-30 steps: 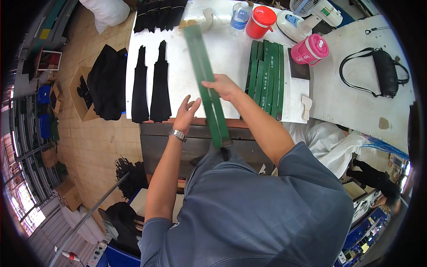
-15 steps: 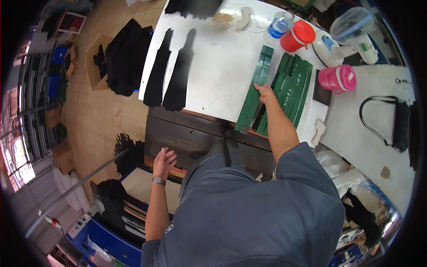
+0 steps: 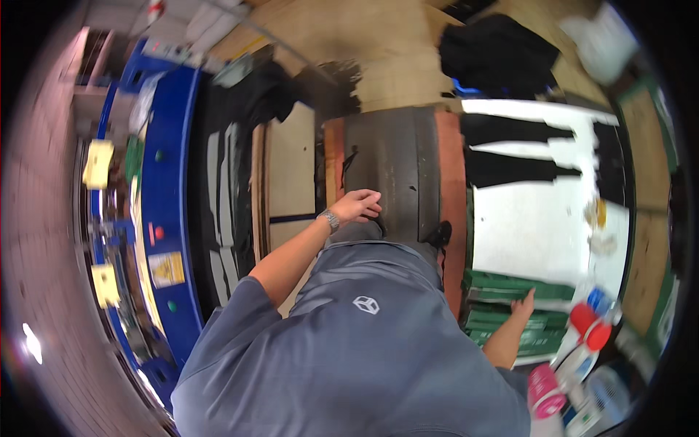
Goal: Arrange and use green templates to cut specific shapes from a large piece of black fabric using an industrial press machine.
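Since half a second ago the view's swung hard sideways, right hand (image 3: 523, 303) now flat and open on the green strips (image 3: 510, 315) on the tabletop (image 3: 524, 233), left hand (image 3: 357, 206) loosely curled on the dark cabinet top (image 3: 389, 167), so I'd square the stack before lifting.

Left arm — bare forearm rising from a short grey sleeve, bent at the elbow, a metal-band wristwatch (image 3: 329, 219) at the wrist. Left hand (image 3: 357, 205) — palm down, fingers curled loosely inward, knuckles uppermost; nothing seen in its grasp. Right arm — bare forearm reaching out to the person's right, only partly in view past the torso. Right hand (image 3: 522, 304) — flat, fingers extended and together, pointing away from the body. Count: 2 hands, both bare.
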### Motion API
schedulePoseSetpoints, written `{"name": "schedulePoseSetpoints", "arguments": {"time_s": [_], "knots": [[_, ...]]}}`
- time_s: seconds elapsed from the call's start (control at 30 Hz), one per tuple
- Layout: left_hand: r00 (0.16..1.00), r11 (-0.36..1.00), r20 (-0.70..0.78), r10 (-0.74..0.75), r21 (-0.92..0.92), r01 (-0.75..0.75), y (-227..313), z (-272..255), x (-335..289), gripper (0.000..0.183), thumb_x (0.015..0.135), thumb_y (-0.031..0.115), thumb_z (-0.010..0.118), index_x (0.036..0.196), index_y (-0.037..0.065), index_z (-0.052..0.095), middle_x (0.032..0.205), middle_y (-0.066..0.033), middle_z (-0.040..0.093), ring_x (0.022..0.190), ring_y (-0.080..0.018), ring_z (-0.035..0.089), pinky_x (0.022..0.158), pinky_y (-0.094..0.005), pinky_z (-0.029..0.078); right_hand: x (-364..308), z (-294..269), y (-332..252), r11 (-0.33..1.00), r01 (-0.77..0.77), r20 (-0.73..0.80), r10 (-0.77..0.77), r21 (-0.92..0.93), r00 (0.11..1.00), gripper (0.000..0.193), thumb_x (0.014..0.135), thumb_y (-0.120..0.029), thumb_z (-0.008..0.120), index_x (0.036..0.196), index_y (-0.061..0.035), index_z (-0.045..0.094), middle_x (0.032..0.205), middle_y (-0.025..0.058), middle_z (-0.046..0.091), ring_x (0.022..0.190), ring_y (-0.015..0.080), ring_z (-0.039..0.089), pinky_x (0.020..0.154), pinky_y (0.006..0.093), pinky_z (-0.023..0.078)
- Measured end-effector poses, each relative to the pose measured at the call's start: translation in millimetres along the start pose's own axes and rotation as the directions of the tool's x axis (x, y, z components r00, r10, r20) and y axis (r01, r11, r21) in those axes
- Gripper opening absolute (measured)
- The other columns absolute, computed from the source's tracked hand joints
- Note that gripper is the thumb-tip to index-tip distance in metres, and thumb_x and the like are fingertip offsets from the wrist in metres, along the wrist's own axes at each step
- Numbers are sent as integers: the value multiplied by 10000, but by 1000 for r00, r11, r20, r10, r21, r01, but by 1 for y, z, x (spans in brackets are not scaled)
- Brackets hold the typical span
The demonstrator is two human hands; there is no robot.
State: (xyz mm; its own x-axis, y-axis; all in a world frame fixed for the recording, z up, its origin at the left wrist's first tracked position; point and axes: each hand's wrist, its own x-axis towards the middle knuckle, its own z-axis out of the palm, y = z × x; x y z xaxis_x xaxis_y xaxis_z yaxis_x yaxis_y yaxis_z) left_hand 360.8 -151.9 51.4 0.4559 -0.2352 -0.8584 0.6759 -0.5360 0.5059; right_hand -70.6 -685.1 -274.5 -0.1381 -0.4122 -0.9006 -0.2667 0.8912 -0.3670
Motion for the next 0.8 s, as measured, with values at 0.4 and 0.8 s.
{"name": "schedulePoseSetpoints", "arguments": {"time_s": [0.4, 0.8], "knots": [[616, 776, -777, 133, -305, -552, -210, -144, -130, 337, 1051, 212, 670, 1300, -15, 663, 1085, -110, 765, 932, -158, 733, 824, -305, 590, -143, 134, -44, 405, 389, 60, -625, -827, 778, 305, 823, -188, 699, 979, 72, 734, 937, 146, 725, 882, 313, 708, 721, 520, 584], [-72, 684, -868, -492, -333, -649, -476, -230, -284, 240, 1053, 197, 653, 1171, -1, 720, 963, -66, 763, 834, -124, 706, 728, -277, 568, -454, 566, 91, 154, 983, 972, -198, -96, 126, 165, 1046, -253, 673, 1053, -90, 698, 844, 20, 691, 649, 97, 622, 514, 225, 447]]}}
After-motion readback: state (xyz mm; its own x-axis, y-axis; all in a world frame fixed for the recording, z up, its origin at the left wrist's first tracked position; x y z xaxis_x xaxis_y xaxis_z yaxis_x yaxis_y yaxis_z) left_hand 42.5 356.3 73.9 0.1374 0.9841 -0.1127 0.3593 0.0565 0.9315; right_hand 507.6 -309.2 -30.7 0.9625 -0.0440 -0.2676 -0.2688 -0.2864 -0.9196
